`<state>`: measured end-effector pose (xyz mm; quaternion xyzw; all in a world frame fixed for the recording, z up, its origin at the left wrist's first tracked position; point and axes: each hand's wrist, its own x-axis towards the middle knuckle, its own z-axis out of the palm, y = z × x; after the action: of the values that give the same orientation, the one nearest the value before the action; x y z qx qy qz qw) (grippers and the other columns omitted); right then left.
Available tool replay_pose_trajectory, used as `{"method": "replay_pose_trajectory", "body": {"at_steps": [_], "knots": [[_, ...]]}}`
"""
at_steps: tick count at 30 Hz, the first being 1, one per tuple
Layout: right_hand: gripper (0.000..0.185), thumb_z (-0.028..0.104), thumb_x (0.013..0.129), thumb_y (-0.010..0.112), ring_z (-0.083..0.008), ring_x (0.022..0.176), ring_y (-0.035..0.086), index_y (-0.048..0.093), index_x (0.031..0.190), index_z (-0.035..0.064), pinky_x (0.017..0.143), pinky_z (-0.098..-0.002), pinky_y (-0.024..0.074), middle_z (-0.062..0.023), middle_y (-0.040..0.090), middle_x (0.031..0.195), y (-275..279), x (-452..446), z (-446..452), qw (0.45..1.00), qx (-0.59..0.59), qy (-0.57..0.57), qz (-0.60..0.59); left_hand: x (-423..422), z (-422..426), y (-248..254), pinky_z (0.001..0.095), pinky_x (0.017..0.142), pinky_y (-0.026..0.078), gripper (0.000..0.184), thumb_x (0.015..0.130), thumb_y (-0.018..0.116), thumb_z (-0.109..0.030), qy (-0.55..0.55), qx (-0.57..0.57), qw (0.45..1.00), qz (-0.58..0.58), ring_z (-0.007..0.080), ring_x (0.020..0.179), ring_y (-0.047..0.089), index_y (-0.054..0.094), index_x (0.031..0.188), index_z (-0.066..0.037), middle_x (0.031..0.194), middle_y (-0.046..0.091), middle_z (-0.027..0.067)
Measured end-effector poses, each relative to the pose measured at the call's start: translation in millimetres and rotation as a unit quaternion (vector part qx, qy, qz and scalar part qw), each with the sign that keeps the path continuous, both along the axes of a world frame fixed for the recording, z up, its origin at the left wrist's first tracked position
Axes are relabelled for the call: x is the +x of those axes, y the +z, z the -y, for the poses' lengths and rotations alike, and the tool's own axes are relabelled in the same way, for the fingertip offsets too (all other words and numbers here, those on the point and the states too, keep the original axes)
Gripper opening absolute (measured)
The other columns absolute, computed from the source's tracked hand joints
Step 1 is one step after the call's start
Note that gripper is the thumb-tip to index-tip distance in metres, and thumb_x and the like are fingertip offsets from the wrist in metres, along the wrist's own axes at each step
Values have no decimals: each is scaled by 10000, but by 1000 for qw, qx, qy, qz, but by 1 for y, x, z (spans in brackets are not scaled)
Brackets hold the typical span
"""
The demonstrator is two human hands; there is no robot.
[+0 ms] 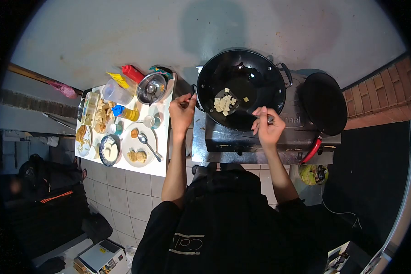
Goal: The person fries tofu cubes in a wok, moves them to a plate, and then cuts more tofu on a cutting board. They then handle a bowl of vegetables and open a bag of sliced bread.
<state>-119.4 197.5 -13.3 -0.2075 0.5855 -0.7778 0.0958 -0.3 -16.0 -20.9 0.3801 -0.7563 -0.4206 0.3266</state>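
A large black wok (260,91) sits on the stove, with a pool of shiny liquid at its bottom. Pale cubes that look like tofu (223,104) lie clustered in its left part, and one cube rests apart near the middle. My left hand (182,112) is closed at the wok's left side handle (196,93). Over the near right rim, my right hand (268,126) is closed around a utensil's handle (271,119). The utensil's working end seems to lie by the cubes, but its shape is hard to make out.
Right of the wok stands a black frying pan (324,102) with a red handle. On the left, a white table (161,157) bears a plate with a spoon (144,139), a metal bowl (151,89), a yellow bottle with blue cap (131,113), and several cups and dishes.
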Motion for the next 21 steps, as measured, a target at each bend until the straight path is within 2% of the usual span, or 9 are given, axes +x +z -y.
{"method": "replay_pose_trajectory", "body": {"at_steps": [9,11,15,17,21], "knots": [[201,33,912,515,-69,425,525,576,739,-49,354,-196,365,-86,642,734,2,32,13,998,-16,-51,-18,0,-2,6,263,572,468,316,793,715,-201,0,0,1000,10,135,600,603,667,947,71,705,642,135],[202,37,915,514,-71,426,526,576,744,-49,355,-196,369,-94,645,751,3,34,13,998,-18,-46,-38,0,-3,10,272,663,467,356,819,691,-241,0,18,999,37,134,696,595,660,981,75,774,668,131],[201,46,921,509,-71,427,525,573,758,-52,355,-197,372,-101,644,760,7,35,13,998,-28,-50,-14,1,-2,14,280,696,473,341,829,679,-241,-2,-3,998,65,147,728,614,664,984,63,823,685,158],[204,54,927,502,-71,428,524,569,770,-57,355,-198,377,-104,642,764,9,38,14,998,-33,-49,-12,2,-1,15,284,727,474,328,838,670,-239,-9,35,998,48,156,753,623,667,978,58,845,689,169],[217,71,936,495,-81,427,522,564,777,-59,355,-193,379,-113,638,772,11,38,16,998,-39,-49,-11,4,2,7,282,746,474,323,844,664,-238,-23,28,999,27,156,772,628,668,978,55,865,690,172]]}}
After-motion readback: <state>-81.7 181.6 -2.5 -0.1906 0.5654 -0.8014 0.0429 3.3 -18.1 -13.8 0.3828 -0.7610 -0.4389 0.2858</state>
